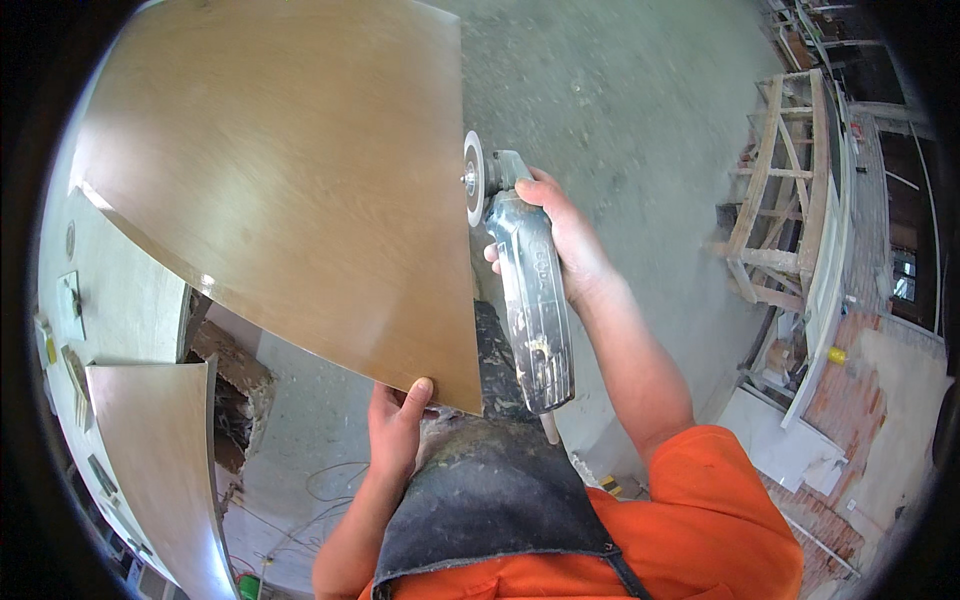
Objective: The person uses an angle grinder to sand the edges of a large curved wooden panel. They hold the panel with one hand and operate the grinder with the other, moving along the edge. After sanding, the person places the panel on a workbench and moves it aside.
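Observation:
A large glossy tan panel (290, 190) fills the upper left, its straight right edge pointing toward me. At the panel's near corner my left hand (400, 420) grips the edge, thumb on top and fingers underneath, partly hidden. My right hand (560, 225) is wrapped round the head end of a dusty dark angle grinder (535, 300), whose body hangs down toward my apron. The grinder's thin pale disc (473, 178) stands upright right beside the panel's right edge; whether it touches cannot be made out, nor whether it spins.
Another tan panel (160, 430) lies at the lower left beside a pale worktop (115, 300). A wooden frame (780, 190) stands on the right, with a white slab (780, 435) nearer. Cables (320, 500) trail over the dusty floor. My dark apron (490, 490) is close below the grinder.

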